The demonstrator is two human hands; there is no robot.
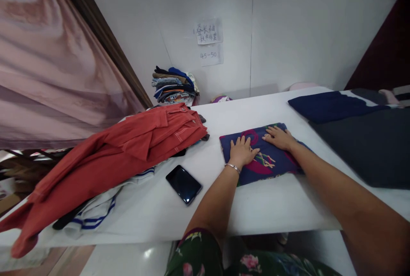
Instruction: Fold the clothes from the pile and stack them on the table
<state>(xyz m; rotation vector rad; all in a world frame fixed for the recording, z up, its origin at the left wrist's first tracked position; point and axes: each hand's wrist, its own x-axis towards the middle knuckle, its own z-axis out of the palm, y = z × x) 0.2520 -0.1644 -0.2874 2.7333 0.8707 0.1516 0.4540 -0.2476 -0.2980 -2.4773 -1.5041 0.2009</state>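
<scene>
A folded navy garment point(282, 162) with a magenta and multicoloured print lies flat on the white table point(205, 220). On its left part rests my left hand point(241, 153), palm down with fingers spread, a bracelet at the wrist. My right hand point(279, 138) lies flat on the garment's upper right part, fingers stretched out. Both hands press on the cloth without gripping it. A black phone point(184, 184) lies on the table to the left of my left forearm.
Left of the phone, a red garment point(128, 152) covers other clothes, its sleeves hanging over the front edge. A folded clothes stack point(174, 86) stands at the back. Dark clothes point(368, 139) lie at right. Handwritten paper signs point(209, 32) hang on the wall; a pink curtain point(57, 62) is at left.
</scene>
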